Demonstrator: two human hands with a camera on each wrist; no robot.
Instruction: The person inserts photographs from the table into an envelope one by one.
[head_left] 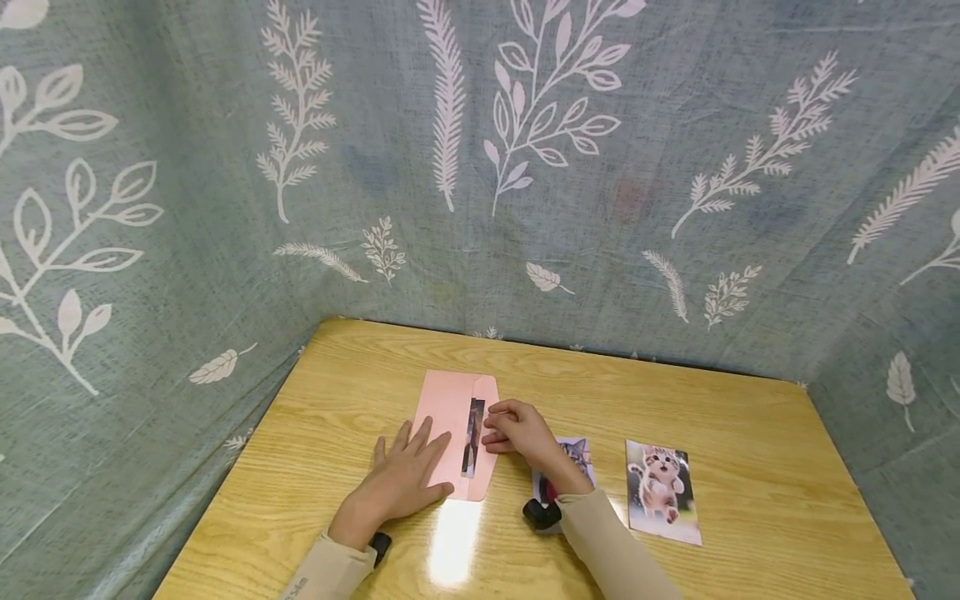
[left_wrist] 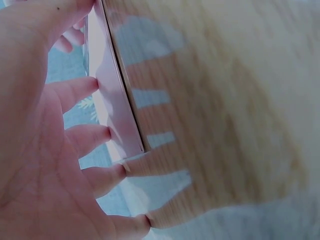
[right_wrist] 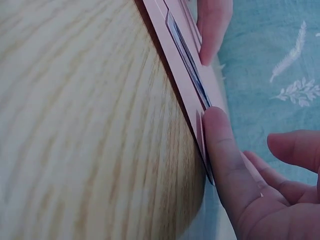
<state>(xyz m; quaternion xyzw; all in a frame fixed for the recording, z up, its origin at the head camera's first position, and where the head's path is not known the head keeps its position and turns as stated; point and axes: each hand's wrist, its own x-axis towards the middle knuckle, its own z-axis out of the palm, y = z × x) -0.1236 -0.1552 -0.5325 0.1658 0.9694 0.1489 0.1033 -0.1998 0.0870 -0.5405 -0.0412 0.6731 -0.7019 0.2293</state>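
Pink envelope [head_left: 450,433] lies mid-table, long axis 12-to-6. Left hand [head_left: 408,479] rests flat, fingers spread, on its 7 o'clock corner. Right hand [head_left: 517,432], at its 3 o'clock edge, presses curled fingertips on the flap [head_left: 486,433] beside the part-inserted photo [head_left: 472,437]. Right hand nearer the opening.

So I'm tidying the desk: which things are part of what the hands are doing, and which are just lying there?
In use:
- pink envelope, under the flat left hand
- photo partly inside it, touched by the right hand

Lying about:
- kitten photo
- cat photo, partly under the right forearm
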